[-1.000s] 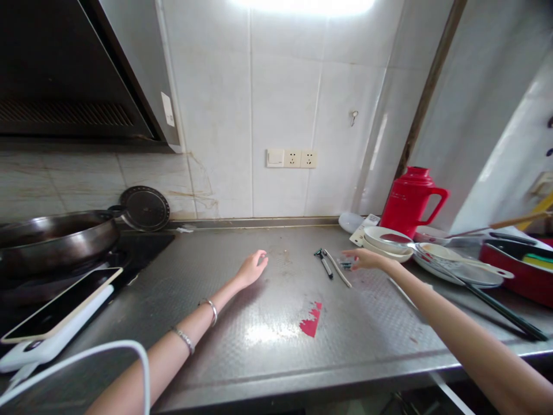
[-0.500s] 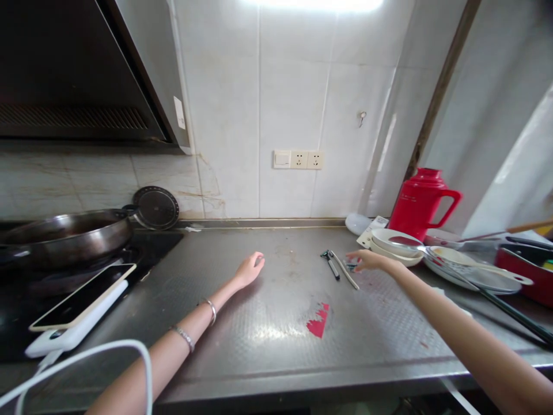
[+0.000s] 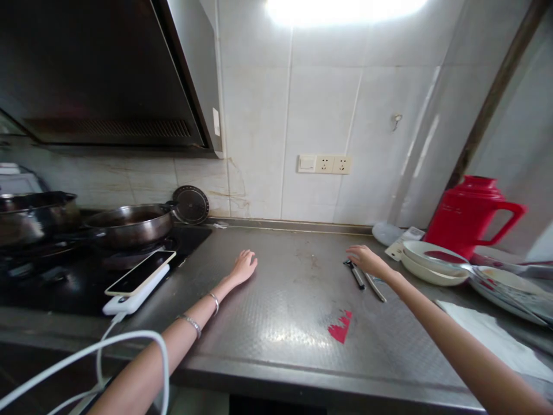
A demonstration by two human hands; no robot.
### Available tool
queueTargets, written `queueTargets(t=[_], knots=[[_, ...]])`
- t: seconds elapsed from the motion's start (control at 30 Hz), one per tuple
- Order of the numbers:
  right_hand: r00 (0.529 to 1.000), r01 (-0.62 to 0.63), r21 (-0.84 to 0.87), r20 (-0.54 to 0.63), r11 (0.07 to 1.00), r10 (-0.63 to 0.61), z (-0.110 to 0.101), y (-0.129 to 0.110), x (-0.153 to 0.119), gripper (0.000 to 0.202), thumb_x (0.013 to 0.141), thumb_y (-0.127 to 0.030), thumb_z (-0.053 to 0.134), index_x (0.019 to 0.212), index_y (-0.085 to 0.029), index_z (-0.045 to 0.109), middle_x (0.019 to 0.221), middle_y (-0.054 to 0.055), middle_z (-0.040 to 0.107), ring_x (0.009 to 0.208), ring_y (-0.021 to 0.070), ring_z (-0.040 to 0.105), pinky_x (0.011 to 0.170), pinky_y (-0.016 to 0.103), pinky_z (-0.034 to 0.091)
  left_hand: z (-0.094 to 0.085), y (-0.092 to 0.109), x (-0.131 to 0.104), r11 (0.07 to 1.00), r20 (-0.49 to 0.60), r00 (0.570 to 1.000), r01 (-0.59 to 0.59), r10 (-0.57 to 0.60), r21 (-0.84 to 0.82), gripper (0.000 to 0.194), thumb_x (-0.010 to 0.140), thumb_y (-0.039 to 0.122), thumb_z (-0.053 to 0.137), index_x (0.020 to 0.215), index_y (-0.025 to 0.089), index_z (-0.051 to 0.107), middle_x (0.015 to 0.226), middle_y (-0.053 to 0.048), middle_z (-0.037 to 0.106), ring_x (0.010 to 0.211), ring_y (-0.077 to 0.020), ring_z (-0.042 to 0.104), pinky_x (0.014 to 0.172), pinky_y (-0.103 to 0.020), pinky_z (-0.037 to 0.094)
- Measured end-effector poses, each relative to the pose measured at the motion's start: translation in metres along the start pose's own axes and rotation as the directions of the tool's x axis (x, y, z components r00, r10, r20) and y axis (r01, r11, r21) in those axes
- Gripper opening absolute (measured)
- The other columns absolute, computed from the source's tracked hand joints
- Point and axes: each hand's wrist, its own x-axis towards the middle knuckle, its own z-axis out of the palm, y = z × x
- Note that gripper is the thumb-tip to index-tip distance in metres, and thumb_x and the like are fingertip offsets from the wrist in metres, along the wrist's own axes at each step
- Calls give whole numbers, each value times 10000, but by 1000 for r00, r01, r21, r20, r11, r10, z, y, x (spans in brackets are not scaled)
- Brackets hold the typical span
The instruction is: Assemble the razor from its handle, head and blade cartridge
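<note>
My left hand [image 3: 245, 267] rests on the steel counter [image 3: 285, 300], fingers loosely spread and holding nothing. My right hand [image 3: 366, 260] hovers at or just above a small tool [image 3: 358, 276] with a black head and a silver-and-black handle. Its fingers point left, partly stretched out, and no held object shows. Beside that tool lies a thin, pale, slightly curved stick [image 3: 375, 288], its upper end covered by the hand. Nearer the front edge, a torn red patch [image 3: 340, 327] is on the counter.
On the left, a phone [image 3: 140, 272] lies on a white power bank [image 3: 136, 291] with a white cable [image 3: 129, 334], near a pan [image 3: 132, 225] on the stove. To the right stand a red thermos [image 3: 462, 216], stacked bowls [image 3: 434, 271] and a white cloth [image 3: 492, 334].
The view has turned left, so the counter things sit farther right. My right hand has moved left across the stick towards the black-headed tool. My left hand stays on the counter, its fingers more spread.
</note>
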Motion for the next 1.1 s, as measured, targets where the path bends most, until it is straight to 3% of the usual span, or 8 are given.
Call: queueTargets(t=[0.17, 0.37, 0.53, 0.73, 1.1], knots=[[999, 48, 75, -19, 996, -46, 29, -52, 8, 357, 842, -293, 458, 1116, -138, 626, 1212, 152, 576, 1152, 262, 504, 995, 362, 357, -18, -18, -14, 992, 44, 992, 114, -116, 51, 318, 870, 286, 377, 1087, 131, 551, 1277, -152, 512, 1255, -257, 394, 1030, -416, 306], [999, -43, -20, 8, 999, 43, 60, -93, 1, 378, 882, -261, 382, 1118, -55, 594, 1236, 220, 535, 1219, 266, 442, 1040, 371, 292, -21, -27, -24, 992, 28, 995, 95, -98, 79, 321, 859, 302, 393, 1098, 157, 551, 1326, -143, 474, 1287, -258, 354, 1036, -431, 291], [994, -105, -28, 15, 994, 105, 74, -96, -8, 382, 912, -250, 298, 1009, -71, 621, 1162, 207, 588, 1197, 239, 466, 1050, 347, 274, -22, -22, -26, 992, 24, 998, 54, -57, 113, 346, 862, 308, 387, 1132, 152, 536, 1360, -144, 440, 1309, -265, 321, 1046, -433, 277], [994, -108, 22, -5, 994, 109, 66, -99, -13, 365, 901, -204, 282, 941, -87, 625, 1103, 194, 613, 1165, 229, 490, 1016, 312, 314, -21, -23, -25, 987, 33, 999, 37, -43, 156, 391, 874, 324, 363, 1170, 119, 515, 1395, -181, 379, 1323, -283, 288, 1044, -451, 263], [987, -159, 31, -8, 987, 159, 63, -106, -14, 327, 862, -127, 320, 955, -69, 628, 1113, 186, 611, 1182, 199, 472, 1020, 253, 266, -24, -19, -25, 956, 95, 993, 38, -68, 291, 435, 891, 333, 307, 1226, 128, 495, 1398, -154, 386, 1311, -271, 311, 1035, -445, 277]])
